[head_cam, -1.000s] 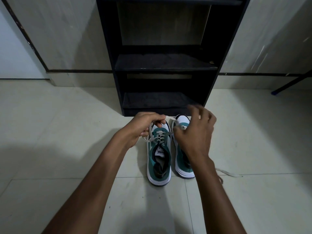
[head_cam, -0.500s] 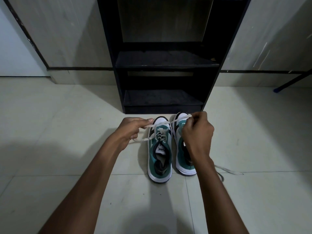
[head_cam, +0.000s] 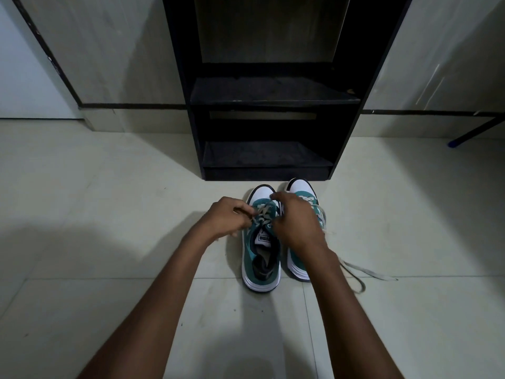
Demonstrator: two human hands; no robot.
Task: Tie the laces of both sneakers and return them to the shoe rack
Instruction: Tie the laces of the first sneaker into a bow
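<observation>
Two teal-and-white sneakers stand side by side on the tiled floor, toes toward the black shoe rack point(head_cam: 269, 97). Over the left sneaker point(head_cam: 261, 258), my left hand point(head_cam: 226, 217) pinches its pale lace point(head_cam: 263, 214) from the left side. My right hand point(head_cam: 296, 222) grips the same lace from the right and covers much of the right sneaker point(head_cam: 299, 265). The right sneaker's lace point(head_cam: 358, 272) lies loose on the floor to the right.
The rack's two lower shelves point(head_cam: 266, 157) hold nothing and stand just beyond the sneakers' toes. A dark furniture leg with a blue foot point(head_cam: 455, 143) slants in at the far right. Pale floor tiles point(head_cam: 109, 214) surround the shoes.
Both hands have come closer together and lower over the left sneaker's eyelets; half a second ago they held the lace stretched out wide between them.
</observation>
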